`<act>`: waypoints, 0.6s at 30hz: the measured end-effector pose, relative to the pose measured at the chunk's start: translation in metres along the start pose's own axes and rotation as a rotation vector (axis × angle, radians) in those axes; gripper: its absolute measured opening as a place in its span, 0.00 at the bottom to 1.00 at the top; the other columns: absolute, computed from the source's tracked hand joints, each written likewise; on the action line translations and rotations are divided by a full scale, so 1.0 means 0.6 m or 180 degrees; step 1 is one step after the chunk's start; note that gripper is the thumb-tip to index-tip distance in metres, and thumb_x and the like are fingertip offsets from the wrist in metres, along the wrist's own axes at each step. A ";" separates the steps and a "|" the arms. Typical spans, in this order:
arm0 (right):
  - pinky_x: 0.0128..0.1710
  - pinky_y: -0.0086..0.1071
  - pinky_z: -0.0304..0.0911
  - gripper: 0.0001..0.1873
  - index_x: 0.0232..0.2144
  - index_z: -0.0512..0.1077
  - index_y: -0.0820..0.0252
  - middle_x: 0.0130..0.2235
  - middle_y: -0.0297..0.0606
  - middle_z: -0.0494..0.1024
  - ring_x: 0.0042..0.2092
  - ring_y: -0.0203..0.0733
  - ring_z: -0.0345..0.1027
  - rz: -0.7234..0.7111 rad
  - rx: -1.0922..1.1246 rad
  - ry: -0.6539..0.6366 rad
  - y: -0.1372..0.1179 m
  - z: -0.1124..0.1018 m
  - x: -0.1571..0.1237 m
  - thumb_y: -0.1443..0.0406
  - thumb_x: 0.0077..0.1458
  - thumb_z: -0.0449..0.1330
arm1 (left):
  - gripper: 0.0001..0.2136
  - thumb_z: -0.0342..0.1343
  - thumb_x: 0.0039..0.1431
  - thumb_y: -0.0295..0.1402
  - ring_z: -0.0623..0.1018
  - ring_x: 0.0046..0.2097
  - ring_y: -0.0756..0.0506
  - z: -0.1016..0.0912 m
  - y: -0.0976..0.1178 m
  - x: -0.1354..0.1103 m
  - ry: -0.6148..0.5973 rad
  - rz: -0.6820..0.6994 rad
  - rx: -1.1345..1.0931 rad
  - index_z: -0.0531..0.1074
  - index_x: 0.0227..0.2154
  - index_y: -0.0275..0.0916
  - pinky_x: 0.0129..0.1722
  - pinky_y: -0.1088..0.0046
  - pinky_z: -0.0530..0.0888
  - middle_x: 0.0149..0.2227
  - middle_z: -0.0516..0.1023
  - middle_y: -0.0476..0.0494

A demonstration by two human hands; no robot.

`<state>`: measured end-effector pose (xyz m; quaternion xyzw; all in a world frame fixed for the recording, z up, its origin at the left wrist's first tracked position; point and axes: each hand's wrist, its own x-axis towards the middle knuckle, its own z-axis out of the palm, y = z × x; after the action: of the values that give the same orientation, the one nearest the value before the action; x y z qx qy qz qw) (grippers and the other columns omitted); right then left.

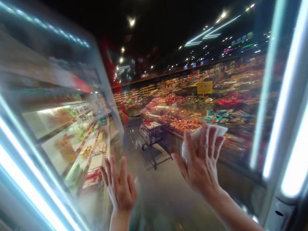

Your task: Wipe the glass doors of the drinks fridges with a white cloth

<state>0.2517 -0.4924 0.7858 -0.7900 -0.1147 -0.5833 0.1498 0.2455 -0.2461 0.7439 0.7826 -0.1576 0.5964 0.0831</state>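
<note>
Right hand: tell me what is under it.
A white cloth lies under the right hand, pressed flat to the glass door. Its upper edge shows past the fingers; the palm covers the rest.

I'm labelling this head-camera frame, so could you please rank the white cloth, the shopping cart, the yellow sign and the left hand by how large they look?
1. Left hand, though it is much nearer the camera.
2. White cloth under the right hand, and shopping cart: too alike to rank; the cloth is partly covered.
3. Yellow sign, smallest.

Cloth under right hand; left hand beside (both on glass door).
</note>
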 end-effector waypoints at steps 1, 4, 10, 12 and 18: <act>0.69 0.73 0.44 0.45 0.75 0.35 0.48 0.77 0.40 0.29 0.76 0.67 0.27 0.0154 -0.0028 0.0069 -0.010 0.005 0.004 0.60 0.67 0.56 | 0.35 0.50 0.66 0.26 0.43 0.76 0.34 -0.003 -0.026 -0.005 0.0049 -0.0261 0.0125 0.46 0.74 0.44 0.74 0.39 0.46 0.77 0.40 0.42; 0.71 0.69 0.46 0.44 0.75 0.37 0.49 0.77 0.38 0.31 0.77 0.63 0.26 -0.0174 0.0044 -0.0096 -0.050 0.031 -0.019 0.60 0.68 0.56 | 0.37 0.50 0.67 0.29 0.36 0.76 0.33 -0.006 -0.093 -0.020 0.0035 -0.0695 0.0315 0.40 0.74 0.45 0.73 0.36 0.40 0.77 0.33 0.42; 0.76 0.40 0.44 0.41 0.74 0.44 0.64 0.76 0.38 0.47 0.77 0.40 0.33 -0.2125 0.0376 -0.0800 -0.117 0.073 -0.022 0.55 0.69 0.55 | 0.39 0.50 0.67 0.30 0.34 0.76 0.36 0.007 -0.135 -0.041 -0.0016 -0.0606 0.0187 0.36 0.74 0.44 0.74 0.37 0.37 0.77 0.31 0.42; 0.77 0.49 0.39 0.45 0.75 0.39 0.63 0.77 0.42 0.37 0.77 0.48 0.27 -0.1709 0.0163 -0.0516 -0.124 0.068 0.034 0.54 0.68 0.56 | 0.38 0.49 0.67 0.31 0.33 0.76 0.35 0.009 -0.133 -0.043 0.0009 -0.0569 0.0118 0.37 0.74 0.43 0.73 0.35 0.37 0.77 0.32 0.39; 0.73 0.65 0.39 0.48 0.75 0.41 0.46 0.77 0.41 0.26 0.76 0.61 0.22 -0.1575 -0.0032 -0.0421 -0.179 0.087 0.066 0.50 0.63 0.62 | 0.37 0.48 0.67 0.27 0.37 0.76 0.37 -0.014 -0.163 -0.042 -0.0065 -0.0473 -0.0151 0.38 0.74 0.41 0.73 0.38 0.39 0.76 0.38 0.35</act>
<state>0.2717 -0.3729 0.8205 -0.7751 -0.3111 -0.5499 -0.0093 0.2657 -0.1482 0.7280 0.7961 -0.1140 0.5767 0.1440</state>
